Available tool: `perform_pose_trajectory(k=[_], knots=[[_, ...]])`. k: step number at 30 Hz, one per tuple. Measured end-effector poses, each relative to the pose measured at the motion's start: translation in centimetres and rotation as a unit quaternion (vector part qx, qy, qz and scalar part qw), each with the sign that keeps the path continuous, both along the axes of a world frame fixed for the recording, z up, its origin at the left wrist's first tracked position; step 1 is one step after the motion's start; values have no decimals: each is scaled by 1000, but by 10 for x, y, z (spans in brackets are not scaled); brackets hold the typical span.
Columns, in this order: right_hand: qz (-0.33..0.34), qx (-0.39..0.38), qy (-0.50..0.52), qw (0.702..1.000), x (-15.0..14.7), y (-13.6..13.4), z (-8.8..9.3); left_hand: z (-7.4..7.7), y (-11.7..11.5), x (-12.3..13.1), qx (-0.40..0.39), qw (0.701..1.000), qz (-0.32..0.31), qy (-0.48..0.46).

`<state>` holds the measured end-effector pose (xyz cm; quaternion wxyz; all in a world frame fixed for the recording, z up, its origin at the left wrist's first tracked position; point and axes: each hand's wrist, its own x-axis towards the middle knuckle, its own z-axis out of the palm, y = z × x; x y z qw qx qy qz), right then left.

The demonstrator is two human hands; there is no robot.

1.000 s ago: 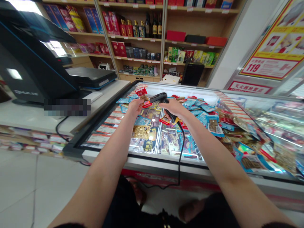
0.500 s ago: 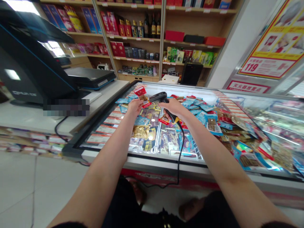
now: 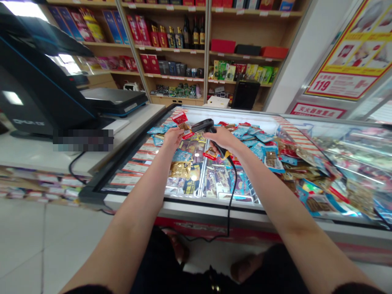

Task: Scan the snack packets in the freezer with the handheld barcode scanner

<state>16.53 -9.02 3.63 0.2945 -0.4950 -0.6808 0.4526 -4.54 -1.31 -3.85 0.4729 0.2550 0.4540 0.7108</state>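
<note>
Left hand [image 3: 173, 139] pinches a small red-and-clear plastic snack packet [image 3: 183, 126] upright between fingers and thumb, above the glass-topped chest freezer [image 3: 104, 173]. Right hand [image 3: 221, 139] closed around the black plastic grip of a handheld barcode scanner [image 3: 203, 125], its head just beside the packet. Thin black cable [image 3: 229, 200] drops over the freezer's front edge. Glossy foil snack bags [image 3: 180, 169] lie inside the freezer.

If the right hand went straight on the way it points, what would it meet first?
The right hand, holding the scanner, would likely meet the red-topped snack packet in the left hand first, though depth is unclear from this view.
</note>
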Motion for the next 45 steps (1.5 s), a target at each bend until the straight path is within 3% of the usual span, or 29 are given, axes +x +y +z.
perform_pose_trajectory(k=[7, 17, 20, 23, 25, 28, 35, 42, 45], knots=[[-63, -32, 14, 997, 34, -3, -3, 3, -6, 23, -40, 996, -34, 66], [-197, -25, 101, 975, 101, -2, -1, 24, 18, 108, -1, 987, -94, 128], [-210, -22, 111, 971, 108, -3, -4, 24, 31, 121, 12, 965, -86, 248], [-218, -14, 121, 968, 108, -5, -5, 14, 40, 124, 13, 908, -79, 412], [-217, -14, 127, 968, 107, -7, -4, 7, 41, 122, 9, 877, -98, 470], [-208, -18, 128, 969, 105, -9, -3, 1, 37, 118, 19, 864, -106, 493], [-190, -37, 116, 974, 99, -9, -8, 10, 13, 99, 33, 845, -114, 522], [-171, -58, 108, 978, 87, -10, -11, 21, -37, 29, -3, 806, -190, 560], [-165, -68, 106, 978, 81, -10, -11, 22, -64, -12, -18, 760, -239, 604]])
